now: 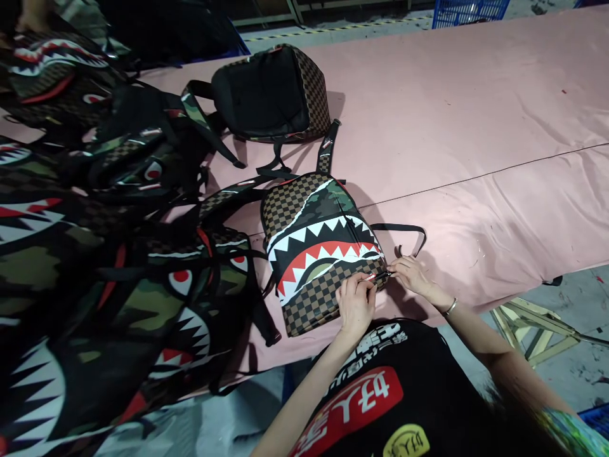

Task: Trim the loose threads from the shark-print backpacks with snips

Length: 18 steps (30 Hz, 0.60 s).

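A backpack (323,247) with a brown checkered pattern, camouflage and a shark-mouth print lies front side up before me. My left hand (356,301) rests on its lower right corner, fingers bent and closed around a small dark piece with a red-and-white part (372,277). It looks like a zipper pull, though the fingers cover much of it. Just to the right, my right hand (413,276) pinches the dark end of the same piece at the bag's side edge. A black strap (404,227) loops out on the table above my right hand.
Several similar shark-print backpacks (143,298) are heaped along the left. Another backpack (271,92) lies black panel up farther back on the pink-covered table (476,120). A person's hand (33,22) shows at top left. A blue crate (469,13) stands beyond the table.
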Available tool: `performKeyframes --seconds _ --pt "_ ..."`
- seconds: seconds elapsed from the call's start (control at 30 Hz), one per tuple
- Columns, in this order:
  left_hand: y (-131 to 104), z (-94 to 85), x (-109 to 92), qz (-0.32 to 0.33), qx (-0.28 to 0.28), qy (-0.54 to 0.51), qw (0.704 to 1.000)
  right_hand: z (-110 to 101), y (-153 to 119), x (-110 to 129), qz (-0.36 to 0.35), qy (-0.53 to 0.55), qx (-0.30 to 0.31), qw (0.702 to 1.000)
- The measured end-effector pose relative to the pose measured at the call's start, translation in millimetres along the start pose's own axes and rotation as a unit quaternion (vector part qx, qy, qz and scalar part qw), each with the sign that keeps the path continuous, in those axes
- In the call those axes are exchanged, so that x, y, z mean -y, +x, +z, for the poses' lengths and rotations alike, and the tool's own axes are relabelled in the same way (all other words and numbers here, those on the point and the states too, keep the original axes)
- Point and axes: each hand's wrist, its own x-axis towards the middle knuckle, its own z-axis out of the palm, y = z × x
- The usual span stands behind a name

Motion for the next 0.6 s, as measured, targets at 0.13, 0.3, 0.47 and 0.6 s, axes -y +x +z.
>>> performKeyframes --seconds 0.13,0.3,0.47,0.6 --pt "-0.2 -0.5 2.6 -0.014 -0.010 -0.032 0.999 0.1 3.6 0.6 0.000 0.024 0.008 1.000" --pt "-1.3 -0.6 7.3 -0.011 -0.012 -0.072 0.997 4.2 0.6 -1.3 0.012 0.059 0.013 0.998" --pt "-4.9 -13.5 15.4 0.013 -0.015 -0.153 0.988 2.1 -6.3 -4.8 0.033 0.076 -0.009 0.997" --pt "-7.5 -24.5 27.8 -0.015 -0.007 -0.150 0.989 -2.5 -6.6 -6.7 0.036 0.074 -0.007 0.997"
